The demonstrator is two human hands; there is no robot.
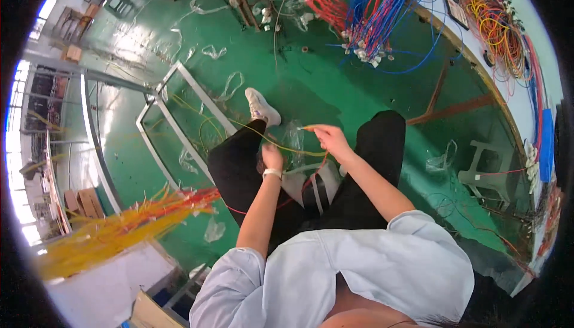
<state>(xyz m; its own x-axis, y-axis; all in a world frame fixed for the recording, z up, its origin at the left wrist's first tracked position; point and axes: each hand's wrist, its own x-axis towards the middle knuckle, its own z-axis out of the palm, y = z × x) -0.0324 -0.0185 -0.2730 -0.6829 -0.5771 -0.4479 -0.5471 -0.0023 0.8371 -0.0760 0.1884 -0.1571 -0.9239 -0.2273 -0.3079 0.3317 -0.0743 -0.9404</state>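
Note:
My right hand (335, 143) is in front of my lap, thumb and forefinger pinched on a thin yellow wire (307, 128). A small pale tip shows at that wire's end. To its left, my left hand (272, 157) is closed by my left knee, its fingers partly hidden and blurred; what it holds cannot be made out. A yellow-green wire (297, 151) passes between the two hands. Below my right hand a red wire (310, 180) curves down across my lap. Between my thighs lies a pale grey thing with black bands (317, 190).
Yellow and red wires (128, 226) lie over a white box (113, 283) at left, near a metal frame (179, 119). Red and blue wire bundles (382, 23) hang off a table (445, 20) at upper right. A grey stool (490, 172) stands at right; plastic scraps (230, 86) litter the green floor.

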